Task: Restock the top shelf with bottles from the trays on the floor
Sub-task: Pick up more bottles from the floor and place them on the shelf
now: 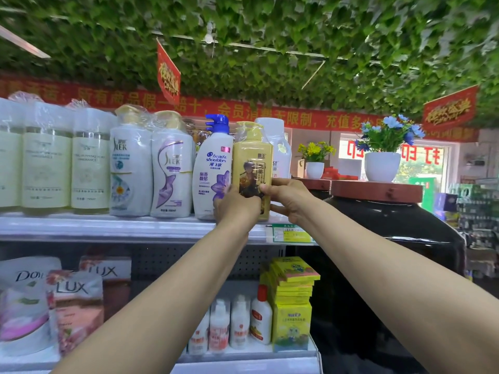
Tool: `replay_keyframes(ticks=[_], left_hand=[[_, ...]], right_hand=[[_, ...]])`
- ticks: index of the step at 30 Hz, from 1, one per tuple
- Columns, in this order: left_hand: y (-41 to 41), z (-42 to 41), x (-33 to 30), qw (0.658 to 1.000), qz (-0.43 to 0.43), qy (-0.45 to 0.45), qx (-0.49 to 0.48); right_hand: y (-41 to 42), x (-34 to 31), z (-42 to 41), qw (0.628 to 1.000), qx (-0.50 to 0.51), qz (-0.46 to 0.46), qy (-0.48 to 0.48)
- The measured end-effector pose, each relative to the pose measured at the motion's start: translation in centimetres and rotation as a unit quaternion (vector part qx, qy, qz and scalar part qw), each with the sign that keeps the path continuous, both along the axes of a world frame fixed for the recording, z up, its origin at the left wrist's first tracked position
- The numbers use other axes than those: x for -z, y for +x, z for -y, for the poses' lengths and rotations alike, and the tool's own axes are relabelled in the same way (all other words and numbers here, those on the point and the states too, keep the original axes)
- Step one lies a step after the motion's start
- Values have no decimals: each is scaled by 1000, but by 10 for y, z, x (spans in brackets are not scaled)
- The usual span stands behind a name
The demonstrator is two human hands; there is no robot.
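Yellow shampoo bottle [252, 168] upright on top shelf [108, 225], both hands gripping its lower part, left hand [237, 206], right hand [289, 197]

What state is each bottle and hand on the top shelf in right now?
Yellow plastic-wrapped bottle: upright on shelf edge, held by both hands.
White Head & Shoulders bottle with blue cap: upright, touching the yellow bottle.
Left hand: grip on bottle's lower left.
Right hand: grip on bottle's lower right.

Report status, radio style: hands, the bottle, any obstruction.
Left hand and right hand grip yellow bottle, upright at top shelf edge. Head & Shoulders bottle close on left.
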State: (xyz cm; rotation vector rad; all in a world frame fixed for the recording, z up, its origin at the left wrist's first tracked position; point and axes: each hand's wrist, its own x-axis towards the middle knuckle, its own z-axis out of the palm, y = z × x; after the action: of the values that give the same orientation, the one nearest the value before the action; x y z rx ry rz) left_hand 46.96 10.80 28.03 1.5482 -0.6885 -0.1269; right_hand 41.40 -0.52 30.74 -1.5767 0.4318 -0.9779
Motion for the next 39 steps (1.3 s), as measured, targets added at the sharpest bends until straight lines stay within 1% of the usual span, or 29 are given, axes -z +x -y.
replay_keyframes(ticks=[5, 9, 13, 19, 25, 29, 34, 39], left_hand=[[-4, -2, 1, 1000, 4, -8, 1], [-8, -9, 3, 1000, 9, -17, 8], [-5, -10, 6, 999, 31, -22, 8], [1, -11, 10, 998, 24, -44, 27], [2, -11, 9, 998, 27, -43, 32], [3, -18, 9, 997, 20, -54, 54], [11, -33, 14, 995, -3, -66, 69], [10, -55, 34, 993, -22, -56, 99]], right_hand=[[-1, -2, -4, 1000, -1, -20, -15], [1, 0, -5, 1000, 15, -17, -19], [3, 2, -6, 999, 28, -11, -26], [3, 1, -8, 999, 34, -13, -19], [2, 2, -9, 999, 30, -21, -21], [-3, -1, -8, 1000, 14, -23, 15], [-19, -3, -14, 997, 68, -38, 27], [-37, 9, -39, 994, 96, -25, 47]])
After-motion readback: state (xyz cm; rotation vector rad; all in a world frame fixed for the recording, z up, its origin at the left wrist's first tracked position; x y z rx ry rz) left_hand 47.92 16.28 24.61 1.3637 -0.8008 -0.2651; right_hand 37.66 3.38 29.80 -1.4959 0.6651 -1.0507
